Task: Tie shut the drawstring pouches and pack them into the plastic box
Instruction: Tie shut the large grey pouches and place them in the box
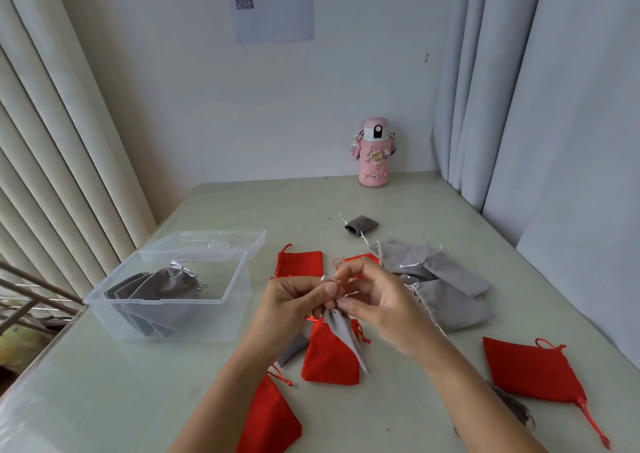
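A grey drawstring pouch [341, 335] hangs in the air above the table, held at its gathered neck. My left hand [294, 300] pinches the neck and one silver cord. My right hand [374, 296] pinches the other cord right beside it. The clear plastic box [194, 317] stands open at the left with several tied grey pouches [162, 286] inside. Loose red pouches [329, 355] [533, 369] [266, 421] [299, 264] lie around my hands. A heap of grey pouches [446, 290] lies to the right.
The box's lid [207, 241] stands folded back behind it. A small grey pouch [362, 225] lies farther back. A pink bottle [374, 153] stands at the wall. Curtains hang on both sides, and the table's left edge runs close to the box.
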The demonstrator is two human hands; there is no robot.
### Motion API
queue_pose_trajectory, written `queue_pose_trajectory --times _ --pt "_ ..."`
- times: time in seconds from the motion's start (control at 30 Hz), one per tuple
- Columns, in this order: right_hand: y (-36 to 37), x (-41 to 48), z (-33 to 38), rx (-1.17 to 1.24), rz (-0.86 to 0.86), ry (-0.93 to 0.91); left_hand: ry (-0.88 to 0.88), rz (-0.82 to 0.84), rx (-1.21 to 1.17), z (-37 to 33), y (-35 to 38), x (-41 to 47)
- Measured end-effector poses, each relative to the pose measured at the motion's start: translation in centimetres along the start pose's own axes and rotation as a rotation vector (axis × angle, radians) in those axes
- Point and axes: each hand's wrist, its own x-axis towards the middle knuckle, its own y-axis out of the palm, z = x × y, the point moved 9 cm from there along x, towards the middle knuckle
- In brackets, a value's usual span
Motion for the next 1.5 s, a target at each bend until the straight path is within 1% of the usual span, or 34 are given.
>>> queue_pose_trajectory --times 0.13,0.3,0.53,0.63,0.73,0.8,0.87,0.93,1.0,1.03,1.17,1.23,1.33,1.43,1.5 --pt "-0.8 0.0 -0.3 -0.01 -0.048 0.052 0.001 0.062 0.017 -0.1 0.7 -0.1" --pt "-0.8 -0.1 0.2 -0.111 -0.045 0.018 0.011 0.124 0.091 -0.3 1.5 -0.2" --pt "-1.4 -0.2 0.5 -0.257 -0.117 -0.041 0.045 0.097 0.142 -0.3 1.0 0.0" --pt "-1.5 -0.2 0.8 -0.326 -0.132 -0.068 0.014 0.066 0.097 0.1 0.6 0.1" --pt "-1.5 -0.3 1.1 -0.386 -0.153 -0.092 -0.027 0.061 0.103 0.4 0.2 0.2" --pt "-1.6 -0.3 0.8 -0.367 -0.169 -0.071 -0.058 0.054 0.083 0.6 -0.1 0.2" --pt "-1.5 -0.2 0.2 -0.286 -0.169 -0.023 -0.076 0.042 0.045 0.7 -0.2 0.2" --pt "-0.9 -0.2 -0.2 -0.156 -0.13 0.032 -0.074 0.042 0.011 0.7 -0.2 0.2" --pt "-0.3 -0.1 -0.4 -0.112 -0.095 0.064 -0.071 0.05 0.006 0.6 -0.2 0.1" --pt "-0.3 -0.1 -0.3 -0.148 -0.094 0.061 -0.072 0.053 0.011 0.6 -0.2 0.1" --pt "-0.7 -0.3 0.3 -0.423 -0.131 -0.002 -0.052 0.085 0.027 0.1 0.0 0.0" --pt "-0.7 -0.4 0.5 -0.464 -0.14 -0.016 -0.033 0.136 0.016 -0.4 0.3 -0.2" --pt "-0.4 -0.3 0.7 -0.519 -0.109 -0.023 -0.022 0.185 0.033 -1.0 0.6 -0.4" --pt "-0.6 -0.4 0.6 -0.579 -0.104 -0.022 -0.025 0.184 0.102 -0.9 0.7 -0.4" --pt "-0.7 -0.4 0.7 -0.66 -0.121 -0.063 -0.02 0.159 0.185 -0.8 0.5 -0.3"
